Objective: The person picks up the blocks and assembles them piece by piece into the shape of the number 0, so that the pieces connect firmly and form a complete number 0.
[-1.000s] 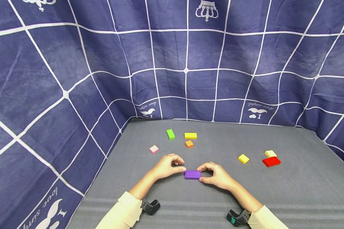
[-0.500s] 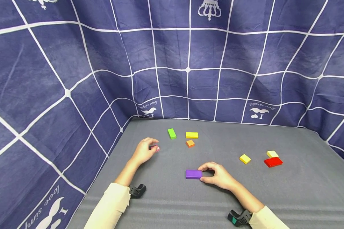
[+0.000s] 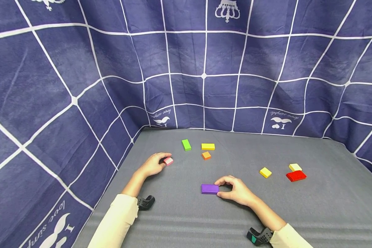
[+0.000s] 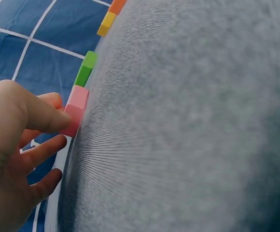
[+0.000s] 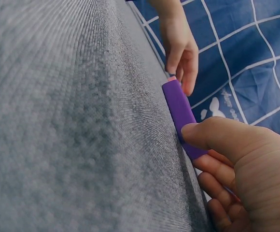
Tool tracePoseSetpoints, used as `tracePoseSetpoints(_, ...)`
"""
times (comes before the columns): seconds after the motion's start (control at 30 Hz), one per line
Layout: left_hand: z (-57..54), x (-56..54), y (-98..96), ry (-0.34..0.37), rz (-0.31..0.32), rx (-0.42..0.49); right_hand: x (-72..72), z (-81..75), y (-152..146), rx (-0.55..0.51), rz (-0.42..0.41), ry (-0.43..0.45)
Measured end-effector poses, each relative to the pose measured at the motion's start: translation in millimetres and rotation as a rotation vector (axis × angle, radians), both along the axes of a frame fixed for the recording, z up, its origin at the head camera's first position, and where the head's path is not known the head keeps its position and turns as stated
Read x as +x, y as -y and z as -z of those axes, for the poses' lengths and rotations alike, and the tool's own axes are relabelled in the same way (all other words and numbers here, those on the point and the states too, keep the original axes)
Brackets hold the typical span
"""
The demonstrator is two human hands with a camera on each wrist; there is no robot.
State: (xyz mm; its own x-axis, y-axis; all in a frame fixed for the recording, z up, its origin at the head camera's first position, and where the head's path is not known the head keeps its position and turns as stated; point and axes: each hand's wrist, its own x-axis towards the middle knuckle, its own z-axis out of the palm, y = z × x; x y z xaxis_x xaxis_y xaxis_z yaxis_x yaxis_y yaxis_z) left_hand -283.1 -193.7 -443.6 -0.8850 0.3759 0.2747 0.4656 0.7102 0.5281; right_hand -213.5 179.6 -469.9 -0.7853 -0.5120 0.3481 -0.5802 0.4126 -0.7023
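My left hand (image 3: 153, 164) is at the small pink block (image 3: 168, 161), its thumb and index finger on either side of it. In the left wrist view the thumb lies against the pink block (image 4: 76, 111), while the other fingers stay off it. Closer to me, a longer purple block (image 3: 209, 189) lies flat on the grey cloth. My right hand (image 3: 234, 190) pinches its right end between thumb and fingers, as the right wrist view also shows on the purple block (image 5: 181, 113).
Beyond the hands lie a green block (image 3: 186, 145), a long yellow block (image 3: 208, 146) and an orange block (image 3: 206, 155). To the right are a small yellow block (image 3: 265, 172), a cream block (image 3: 295, 167) and a red block (image 3: 296, 176). A blue curtain (image 3: 223, 86) borders the grey surface.
My left hand has left the purple block's side, moved left and away from me, and taken the pink block between its fingers. My right hand has stayed at the purple block.
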Motion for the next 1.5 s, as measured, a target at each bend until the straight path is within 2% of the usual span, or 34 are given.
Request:
tracePoseSetpoints(0.1,2.0,0.5,0.2,-0.035,0.018,0.026,0.3,-0.3,0,-0.005,-0.003,0.000)
tracePoseSetpoints(0.17,3.9,0.5,1.2,-0.085,0.033,0.034,0.2,0.3,0,-0.009,-0.008,-0.011)
tracePoseSetpoints(0.23,4.6,-0.1,1.1,-0.094,0.026,0.030,-0.1,1.2,0,-0.011,-0.010,-0.016)
tracePoseSetpoints(0.33,2.8,0.7,-1.2,-0.067,-0.009,0.011,-0.5,2.0,0,-0.017,-0.012,-0.012)
tracePoseSetpoints(0.4,0.3,2.4,-4.6,-0.020,-0.041,0.010,-0.6,1.9,0,-0.018,-0.013,-0.006)
tracePoseSetpoints(0.6,-0.6,7.9,-14.9,-0.025,-0.050,0.039,-0.3,0.4,0,-0.014,-0.010,0.008)
tracePoseSetpoints(0.93,-2.1,18.4,-37.0,-0.021,0.040,0.100,0.1,-0.8,0,-0.005,-0.003,0.010)
tracePoseSetpoints(1.17,-1.7,24.2,-52.3,-0.040,0.111,0.065,-0.1,-0.8,1,0.001,0.002,0.008)
tracePoseSetpoints(1.5,-3.9,33.7,-72.4,-0.024,0.203,0.026,-0.4,-0.5,1,0.001,0.003,0.001)
